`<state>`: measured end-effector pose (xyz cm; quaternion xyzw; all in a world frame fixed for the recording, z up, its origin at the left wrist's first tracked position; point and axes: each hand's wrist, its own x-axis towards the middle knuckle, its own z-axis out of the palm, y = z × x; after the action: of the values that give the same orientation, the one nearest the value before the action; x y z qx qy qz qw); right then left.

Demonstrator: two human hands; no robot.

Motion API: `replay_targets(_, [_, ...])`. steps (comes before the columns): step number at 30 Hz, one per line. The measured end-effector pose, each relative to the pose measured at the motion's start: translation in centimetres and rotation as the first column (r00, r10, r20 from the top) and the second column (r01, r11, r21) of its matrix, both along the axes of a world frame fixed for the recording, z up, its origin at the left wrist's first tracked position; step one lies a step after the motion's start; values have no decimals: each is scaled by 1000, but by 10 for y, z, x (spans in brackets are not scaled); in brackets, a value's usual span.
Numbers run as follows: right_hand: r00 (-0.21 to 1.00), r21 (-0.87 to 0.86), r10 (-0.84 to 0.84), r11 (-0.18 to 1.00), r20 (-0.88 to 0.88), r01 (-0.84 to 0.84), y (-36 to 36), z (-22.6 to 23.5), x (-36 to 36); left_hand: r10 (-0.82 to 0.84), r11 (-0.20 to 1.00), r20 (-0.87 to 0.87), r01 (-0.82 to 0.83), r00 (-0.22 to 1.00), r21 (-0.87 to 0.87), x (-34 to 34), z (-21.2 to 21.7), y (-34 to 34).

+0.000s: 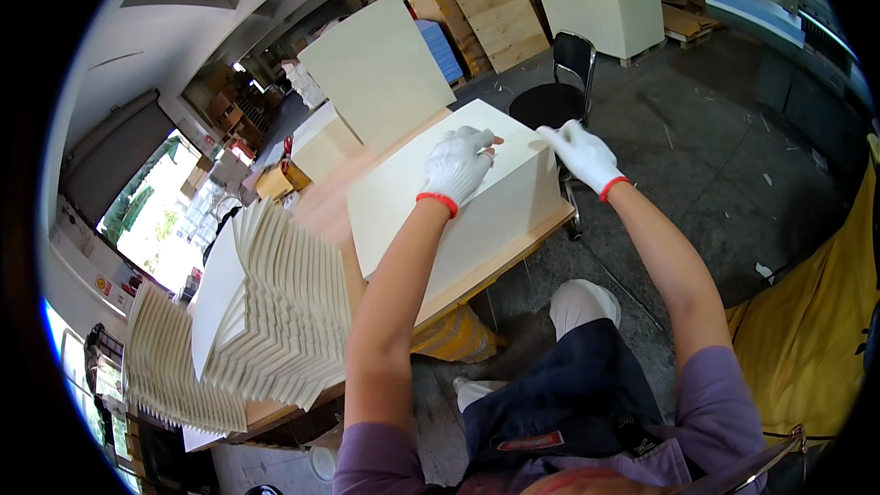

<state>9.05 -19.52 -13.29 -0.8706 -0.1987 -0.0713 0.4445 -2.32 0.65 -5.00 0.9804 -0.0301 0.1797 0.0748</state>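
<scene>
A thick block of stacked white paper sheets [403,192] sits on a wooden table in front of me. My left hand [456,165], in a white knit glove with a red cuff and bare fingertips, rests on top of it with its fingers loosely bent and apart. At the block's right corner is my right hand [584,156], gloved alike. Its fingers are drawn together at the edge of the top paper sheet; the exact grip is partly hidden. Left of my left arm stands a fanned, wavy stack of paper [289,312].
Another fanned stack [170,357] lies farther left on the wooden tabletop [339,211]. Beyond are a tall white paper stack [376,73] and a lower one [321,142]. A black chair [550,103] stands past the block. Yellow cloth [807,321] hangs at the right.
</scene>
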Motion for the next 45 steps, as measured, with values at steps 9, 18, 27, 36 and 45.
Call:
replay_targets(9, [738,-352,309,930,600,-104,9,37,11,14,973,-146,-47,989,-226,26,-17,4])
replay_targets(18, [972,258,236,939,-10,-226,31,20,8,-201,860,28,190,979,-474,27,-35,8])
replay_targets(27, [960,298,95,938,263,-175,39,3,4,-192,822,-42,137,981,-552,28,-34,10])
replay_targets(36, [963,320,99,930,252,-179,36,-3,9,-206,818,-63,137,977,-558,29,-31,5])
replay_targets(45, [964,235,120,956,237,-176,34,3,8,-108,905,-41,81,993,-417,16,-21,-6])
